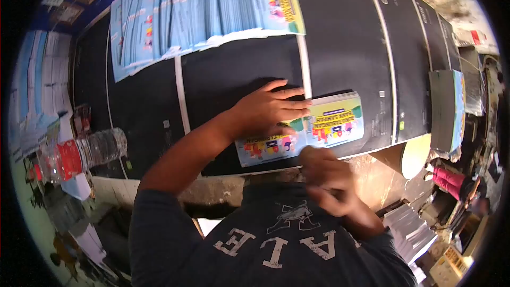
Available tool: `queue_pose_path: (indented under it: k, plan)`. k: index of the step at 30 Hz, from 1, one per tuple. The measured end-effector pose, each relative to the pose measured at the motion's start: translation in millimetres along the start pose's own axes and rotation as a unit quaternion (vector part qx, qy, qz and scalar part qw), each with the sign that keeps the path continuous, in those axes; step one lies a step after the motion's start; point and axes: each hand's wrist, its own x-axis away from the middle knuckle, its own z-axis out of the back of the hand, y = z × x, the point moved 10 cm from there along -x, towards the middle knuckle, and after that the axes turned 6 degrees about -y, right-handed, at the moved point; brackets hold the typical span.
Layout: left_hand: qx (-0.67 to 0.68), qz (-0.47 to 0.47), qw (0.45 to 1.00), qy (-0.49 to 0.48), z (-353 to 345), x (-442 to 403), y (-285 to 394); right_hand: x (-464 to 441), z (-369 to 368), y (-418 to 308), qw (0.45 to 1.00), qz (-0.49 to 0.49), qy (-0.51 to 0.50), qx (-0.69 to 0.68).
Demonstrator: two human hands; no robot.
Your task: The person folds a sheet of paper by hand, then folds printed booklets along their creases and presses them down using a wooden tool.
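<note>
A stack of light-blue and yellow printed booklets (338, 119) lies opened out flat at the table's near edge, with the same cartoon cover on both halves. My left hand (276, 107) rests palm down on the upper part of its left half, fingers stretched and slightly spread towards the middle fold. My right hand (330, 180) is just off the near edge, close to the bottom of the fold. Its fingers are curled in and blurred by motion. Whatever they may hold is hidden.
Fanned rows of booklets (212, 8) cover the far left of the black table (345, 48). Another booklet stack (445, 109) stands at the right. A large plastic bottle (79, 154) is at the left. Stacked paper (410, 233) sits low right; a person in pink trousers (447, 180) is beyond.
</note>
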Motion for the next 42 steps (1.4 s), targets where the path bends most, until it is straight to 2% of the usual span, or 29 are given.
queue_pose_path:
  k: [1, 3, 5, 7, 8, 9, 12, 14, 17, 18, 22, 25, 27, 29, 30, 32, 34, 36, 37, 39, 40, 41, 42]
  plan:
    - [0.006, 0.013, 1.000, -0.001, -5.0, 2.2, -4.0, 6.9, 11.9, 0.0, 0.997, 0.020, 0.000, -0.072]
    - [-0.027, -0.011, 0.999, 0.028, -6.3, -0.7, -0.9, 25.2, 6.1, 60.0, 0.996, -0.082, -0.020, -0.037]
    - [-0.027, -0.012, 0.999, 0.039, -3.3, 1.6, -5.1, 25.7, 1.1, 54.0, 0.998, -0.054, -0.026, -0.034]
    - [-0.008, -0.015, 0.999, 0.048, -6.4, 1.4, -3.2, 28.0, 3.0, 55.7, 0.991, -0.120, 0.028, -0.045]
    - [0.000, -0.028, 0.998, 0.057, -3.3, 4.2, -0.7, 15.8, -11.9, 28.8, 0.998, -0.026, -0.048, -0.031]
    - [-0.009, -0.034, 0.998, 0.050, -4.6, 3.7, -0.2, 2.8, -24.6, -2.6, 0.997, 0.022, -0.072, -0.005]
    - [-0.009, -0.020, 0.998, 0.057, -10.6, 4.8, -0.9, -10.0, -56.2, -0.7, 0.995, 0.008, -0.082, 0.055]
    - [-0.033, -0.040, 0.996, 0.066, -4.0, 4.4, 2.0, -2.3, -77.0, 43.3, 0.987, -0.021, -0.160, 0.008]
    - [-0.033, -0.033, 0.996, 0.077, -3.7, 5.2, 1.5, 6.6, -87.9, 44.6, 0.986, -0.036, -0.156, 0.040]
    - [-0.038, -0.038, 0.995, 0.083, 0.3, 2.2, 1.4, 3.5, -95.6, 34.7, 0.984, -0.004, -0.164, 0.064]
    - [-0.036, -0.032, 0.996, 0.069, -10.1, 7.9, 0.0, -14.9, -134.5, 36.9, 0.969, 0.012, -0.231, 0.089]
    - [-0.028, -0.034, 0.997, 0.067, -9.2, 7.9, -0.1, -14.9, -134.2, 29.9, 0.977, 0.062, -0.204, 0.031]
    - [-0.033, -0.017, 0.997, 0.072, -7.8, 4.7, -1.7, -17.8, -131.9, 27.1, 0.976, 0.049, -0.207, 0.054]
    - [-0.023, -0.023, 0.997, 0.074, -6.2, 1.6, -2.3, -24.3, -118.2, 10.7, 0.984, 0.051, -0.168, 0.008]
    - [-0.037, -0.022, 0.996, 0.074, -5.1, 1.5, -2.1, -34.3, -99.3, -19.2, 0.983, 0.084, -0.157, -0.039]
    - [-0.037, -0.019, 0.997, 0.071, -3.4, 5.2, 0.7, -21.0, -52.1, -35.2, 0.987, 0.071, -0.114, -0.091]
    - [-0.040, -0.016, 0.997, 0.067, 0.5, 4.8, -2.1, -11.9, -27.2, -19.9, 0.986, 0.066, -0.075, -0.131]
    - [-0.048, -0.024, 0.997, 0.050, -9.2, 1.0, -4.9, 12.5, -24.1, 58.5, 0.991, -0.125, -0.014, -0.047]
    - [-0.048, -0.029, 0.997, 0.045, -11.4, 1.0, -3.7, 7.2, -21.4, 53.9, 0.997, -0.063, -0.021, -0.032]
    - [-0.003, 0.009, 0.999, 0.045, -5.5, 0.3, -9.9, 9.1, -20.0, 57.2, 0.997, -0.038, 0.000, -0.067]
    - [-0.019, 0.049, 0.997, 0.052, -0.7, 1.1, -12.9, 13.8, -19.0, 56.5, 0.997, -0.036, 0.013, -0.064]
    - [-0.027, 0.044, 0.997, 0.050, 6.4, 1.1, -4.8, 14.7, -21.1, 59.2, 0.997, -0.046, -0.002, -0.064]
    - [-0.054, 0.102, 0.993, 0.024, 11.8, 1.3, -7.2, 14.1, -22.1, 61.6, 0.996, -0.054, -0.016, -0.064]
